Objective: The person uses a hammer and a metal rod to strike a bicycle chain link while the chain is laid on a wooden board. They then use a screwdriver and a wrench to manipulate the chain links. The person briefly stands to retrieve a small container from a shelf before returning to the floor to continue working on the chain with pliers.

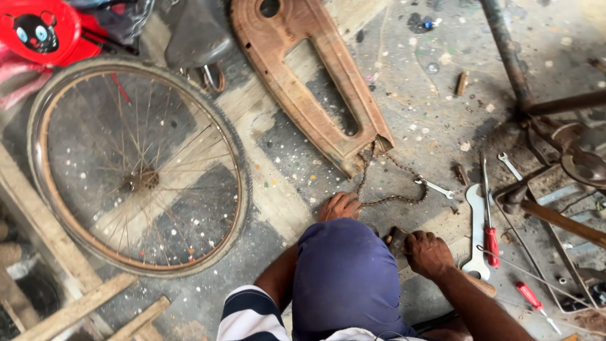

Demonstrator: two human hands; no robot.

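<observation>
My left hand (339, 206) rests on the floor, fingers closed over one end of a rusty bicycle chain (391, 196) that loops away toward a rusty chain guard (315, 82). My right hand (428, 252) grips a small dark metal piece (398, 240) just beside my raised knee in blue cloth (344, 278). The knee hides the space between the hands.
A bicycle wheel (136, 164) lies flat at left. A small spanner (435, 187), a large flat wrench (478, 233), red-handled screwdrivers (491, 243) and a rusty bike frame (543, 113) lie at right. Wooden slats (76, 309) sit at lower left, a saddle (196, 35) at top.
</observation>
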